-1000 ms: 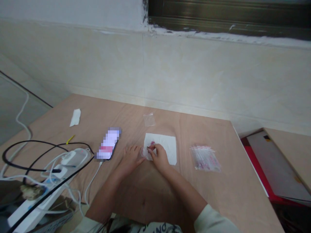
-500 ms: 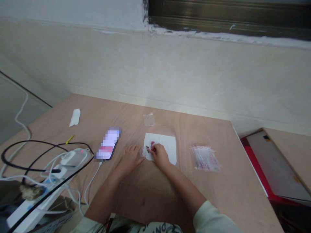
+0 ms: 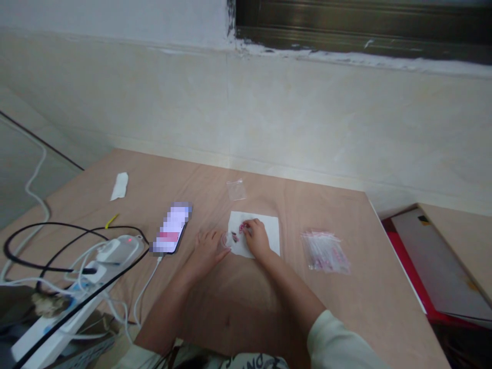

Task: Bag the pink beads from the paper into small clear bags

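A white sheet of paper (image 3: 271,238) lies on the table with a cluster of small pink-red pieces (image 3: 242,226) and a few dark reddish bits (image 3: 234,237) on it. My right hand (image 3: 257,238) is over the paper, its fingertips pinched together at the pink cluster; what they hold is too small to name. Flat on the tabletop rests my left hand (image 3: 207,249), fingers spread. Its thumb side is beside a clear round item (image 3: 225,239) at the paper's left edge, perhaps touching it.
A small clear zip bag (image 3: 236,190) lies behind the paper, and a stack of filled zip bags (image 3: 326,251) to its right. Left are a phone (image 3: 171,228) on a cable, a power strip (image 3: 119,251) with tangled cords, a yellow tie (image 3: 111,221) and a white scrap (image 3: 120,185).
My right hand has shifted slightly away from me and to the right, from the dark bits to the pink cluster. The dark bits are now uncovered. My left hand stays put.
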### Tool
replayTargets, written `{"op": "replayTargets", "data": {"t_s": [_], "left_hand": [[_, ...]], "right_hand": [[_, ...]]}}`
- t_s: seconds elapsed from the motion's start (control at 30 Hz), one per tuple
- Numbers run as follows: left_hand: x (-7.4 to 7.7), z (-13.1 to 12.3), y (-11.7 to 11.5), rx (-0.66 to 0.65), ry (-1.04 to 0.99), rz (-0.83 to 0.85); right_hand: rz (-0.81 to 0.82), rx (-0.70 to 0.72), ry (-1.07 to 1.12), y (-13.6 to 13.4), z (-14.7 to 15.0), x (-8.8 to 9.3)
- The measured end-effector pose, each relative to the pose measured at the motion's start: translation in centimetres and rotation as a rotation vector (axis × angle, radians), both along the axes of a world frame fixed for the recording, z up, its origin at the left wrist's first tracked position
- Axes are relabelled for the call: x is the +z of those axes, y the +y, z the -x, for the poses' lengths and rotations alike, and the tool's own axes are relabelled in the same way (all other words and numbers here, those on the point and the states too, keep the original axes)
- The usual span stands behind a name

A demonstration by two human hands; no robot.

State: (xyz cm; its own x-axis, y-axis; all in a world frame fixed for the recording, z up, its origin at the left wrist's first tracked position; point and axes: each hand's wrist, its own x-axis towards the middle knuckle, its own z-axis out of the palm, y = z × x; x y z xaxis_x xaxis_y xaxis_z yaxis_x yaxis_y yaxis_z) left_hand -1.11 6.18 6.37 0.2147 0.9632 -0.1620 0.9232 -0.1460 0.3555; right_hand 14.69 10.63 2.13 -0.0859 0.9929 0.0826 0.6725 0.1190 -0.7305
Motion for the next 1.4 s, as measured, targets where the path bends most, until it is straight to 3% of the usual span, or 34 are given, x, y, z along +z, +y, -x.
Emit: {"op": "replayTargets", "data": {"t_s": [0.17, 0.33, 0.5, 0.7, 0.9, 1.03, 1.17, 1.33, 1.4], "left_hand": [[0.0, 0.1, 0.0, -0.008, 0.010, -0.003], [-0.3, 0.1, 0.1, -0.009, 0.003, -0.028], [-0.6, -0.2, 0.3, -0.023, -0.009, -0.021], [-0.8, 0.0, 0.3, 0.001, -0.005, -0.049], [-0.4, 0.1, 0.1, -0.022, -0.027, -0.077], [-0.5, 0.1, 0.1, -0.016, -0.014, -0.071], [-0.8, 0.0, 0.3, -0.021, -0.016, -0.051], [-0.7, 0.0, 0.3, -0.007, -0.032, -0.067], [-0.6, 0.1, 0.2, -0.008, -0.034, -0.059]], "right_hand": [[0.007, 0.031, -0.046, 0.7, -0.3, -0.5], [0.019, -0.011, 0.041, -0.1, -0.2, 0.5], [0.020, 0.146, 0.261, -1.7, 0.9, 1.6], [-0.005, -0.042, 0.020, -0.7, 0.3, 0.5], [0.003, -0.003, -0.063, 0.0, 0.0, -0.4], [0.006, -0.007, 0.044, -0.6, 0.4, 0.6], [0.017, 0.144, 0.211, -1.4, 0.9, 1.9], [-0.002, 0.008, 0.069, -0.4, 0.4, 1.2], [-0.004, 0.026, 0.008, 0.4, 0.0, 0.5]]}}
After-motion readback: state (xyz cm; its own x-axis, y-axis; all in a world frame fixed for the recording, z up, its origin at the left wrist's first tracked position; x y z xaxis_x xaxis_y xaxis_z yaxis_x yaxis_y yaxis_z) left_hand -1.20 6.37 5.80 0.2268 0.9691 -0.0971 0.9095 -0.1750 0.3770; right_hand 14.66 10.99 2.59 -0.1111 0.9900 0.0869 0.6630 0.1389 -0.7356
